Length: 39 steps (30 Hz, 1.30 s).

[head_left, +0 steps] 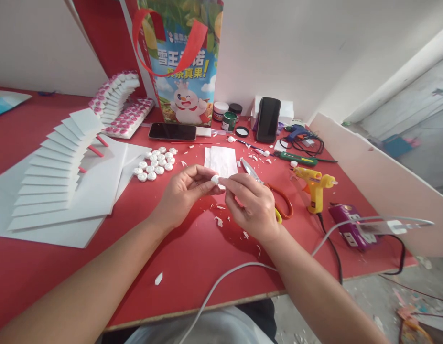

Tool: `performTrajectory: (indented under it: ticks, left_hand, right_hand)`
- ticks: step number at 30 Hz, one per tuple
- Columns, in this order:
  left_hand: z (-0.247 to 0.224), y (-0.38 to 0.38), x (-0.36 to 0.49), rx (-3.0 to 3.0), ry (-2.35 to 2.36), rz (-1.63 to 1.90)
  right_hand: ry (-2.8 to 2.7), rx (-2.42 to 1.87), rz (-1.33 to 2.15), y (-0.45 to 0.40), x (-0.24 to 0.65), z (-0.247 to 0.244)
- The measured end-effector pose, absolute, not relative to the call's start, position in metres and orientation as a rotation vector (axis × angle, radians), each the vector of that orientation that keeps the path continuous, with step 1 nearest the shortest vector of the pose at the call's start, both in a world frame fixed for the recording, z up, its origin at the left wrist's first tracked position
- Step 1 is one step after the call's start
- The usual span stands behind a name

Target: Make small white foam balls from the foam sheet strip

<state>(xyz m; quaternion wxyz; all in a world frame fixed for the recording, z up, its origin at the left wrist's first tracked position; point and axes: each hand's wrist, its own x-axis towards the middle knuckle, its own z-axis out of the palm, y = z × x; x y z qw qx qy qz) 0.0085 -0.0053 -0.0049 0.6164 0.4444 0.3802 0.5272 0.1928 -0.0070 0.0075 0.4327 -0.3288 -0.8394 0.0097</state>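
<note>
Between my two hands is a small white rolled rosette [214,179], over the middle of the red table. My left hand [187,191] pinches it from the left between thumb and fingers. From the right, the fingertips of my right hand [250,200] are closed at its edge; whether they hold a loose end is too small to tell. Several finished-looking white rosettes [158,162] lie grouped to the left, beyond my left hand. White paper sheets [223,160] lie just behind my hands. Scissors [255,173] with orange and yellow handles lie partly hidden behind my right hand.
A yellow glue gun [316,186] stands at right near a purple power strip [353,227]. A pale cable [239,268] crosses the front edge. Stacked white boards [56,167] are at left. Behind are a phone [173,131], paint jars [228,119] and a printed bag [185,67].
</note>
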Motion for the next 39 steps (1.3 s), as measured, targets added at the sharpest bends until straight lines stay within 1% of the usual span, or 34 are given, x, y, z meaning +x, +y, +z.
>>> performTrajectory:
  ticks: [6, 14, 21, 29, 34, 36, 39]
  left_hand:
    - [-0.0030, -0.0059, 0.0082, 0.985, 0.867, 1.185]
    - [-0.0013, -0.0056, 0.0083, 0.951, 0.872, 1.164]
    - [-0.0029, -0.0045, 0.0093, 0.907, 0.835, 1.157]
    - [-0.0044, -0.0038, 0.0107, 0.856, 0.839, 1.169]
    - [-0.0045, -0.0024, 0.0102, 0.825, 0.839, 1.189]
    - [-0.0051, -0.0015, 0.0093, 0.807, 0.837, 1.198]
    - [-0.0062, -0.0006, 0.0079, 0.805, 0.805, 1.188]
  right_hand:
    - [-2.146, -0.787, -0.105, -0.0064, 0.1940, 0.0084]
    - [-2.170, -0.801, -0.048, -0.0066, 0.1951, 0.0072]
    - [-2.197, -0.765, -0.139, -0.0051, 0.1950, 0.0064]
    - [-2.250, -0.781, -0.153, -0.0036, 0.1961, 0.0053]
    - [-2.287, -0.681, -0.211, -0.0060, 0.1952, 0.0096]
    - [-2.244, -0.642, -0.133, -0.0079, 0.1935, 0.0109]
    - [-2.054, -0.752, 0.155, -0.0090, 0.1911, 0.0114]
